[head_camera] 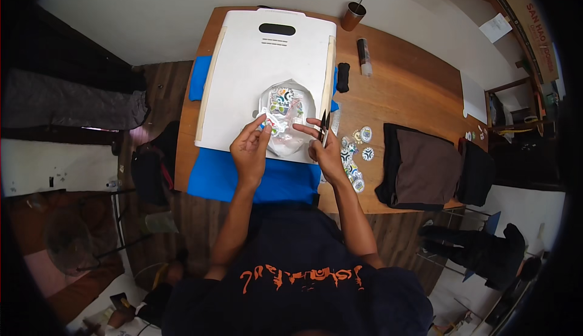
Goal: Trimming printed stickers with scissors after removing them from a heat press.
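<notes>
My left hand (250, 149) pinches a small cut sticker (272, 125) between thumb and fingertips, over the near left part of a shallow round white container (311, 96). Inside the container lie several printed stickers (282, 99), some with gear shapes. At the container's right side, my right hand (325, 149) holds a slim dark-and-silver tool (324, 128), perhaps scissors or tweezers, with its tip pointing away from me. The index finger reaches over the container. Beneath is a white plastic board (246, 67) with an oval slot, resting on blue fabric (214, 176).
Several round stickers (367, 154) lie right of the board. Folded dark and brown fabric (426, 167) sits farther right. Near the wall are a brown cup (353, 16), a tube-shaped bottle (365, 57) and a black rolled item (343, 77). A person's hand (119, 318) shows at lower left.
</notes>
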`<state>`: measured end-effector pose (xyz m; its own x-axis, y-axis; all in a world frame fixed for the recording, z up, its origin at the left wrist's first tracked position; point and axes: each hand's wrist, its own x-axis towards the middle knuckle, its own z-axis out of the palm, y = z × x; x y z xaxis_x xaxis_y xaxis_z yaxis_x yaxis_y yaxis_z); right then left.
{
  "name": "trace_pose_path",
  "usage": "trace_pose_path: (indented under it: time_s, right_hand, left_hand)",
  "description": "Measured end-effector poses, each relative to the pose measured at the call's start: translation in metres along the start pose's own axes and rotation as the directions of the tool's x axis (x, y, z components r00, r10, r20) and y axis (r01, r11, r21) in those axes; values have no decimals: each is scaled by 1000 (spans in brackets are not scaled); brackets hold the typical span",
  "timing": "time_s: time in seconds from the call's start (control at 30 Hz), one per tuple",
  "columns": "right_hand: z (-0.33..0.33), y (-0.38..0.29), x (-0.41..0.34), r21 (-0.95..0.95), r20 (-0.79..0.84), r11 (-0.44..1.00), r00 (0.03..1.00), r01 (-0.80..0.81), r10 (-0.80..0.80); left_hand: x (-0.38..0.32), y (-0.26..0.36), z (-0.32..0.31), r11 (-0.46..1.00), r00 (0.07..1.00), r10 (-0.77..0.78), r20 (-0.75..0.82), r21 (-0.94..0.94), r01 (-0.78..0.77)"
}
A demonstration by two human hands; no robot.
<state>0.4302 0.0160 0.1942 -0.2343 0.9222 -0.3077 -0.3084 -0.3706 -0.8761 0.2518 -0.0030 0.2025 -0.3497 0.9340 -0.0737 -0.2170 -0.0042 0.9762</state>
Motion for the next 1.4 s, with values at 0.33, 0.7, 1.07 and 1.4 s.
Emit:
trace_pose_path:
  time_s: [0.33, 0.7, 1.07, 1.4]
  right_hand:
    - [9, 2, 2, -283, -83, 958, 993, 55, -81]
    - [28, 2, -3, -107, 23, 993, 999, 47, -45]
    - [25, 8, -5, 184, 74, 982, 996, 30, -44]
    - [10, -11, -5, 580, 311, 776, 948, -249, 72]
  left_hand:
    - [-4, 4, 2, 995, 997, 75, 19, -62, -74]
    - [-4, -9, -1, 995, 997, 76, 1, -63, -76]
    - [-7, -7, -5, 980, 993, -97, 59, -167, 106]
    - [-3, 8, -19, 777, 775, 273, 570, 345, -527]
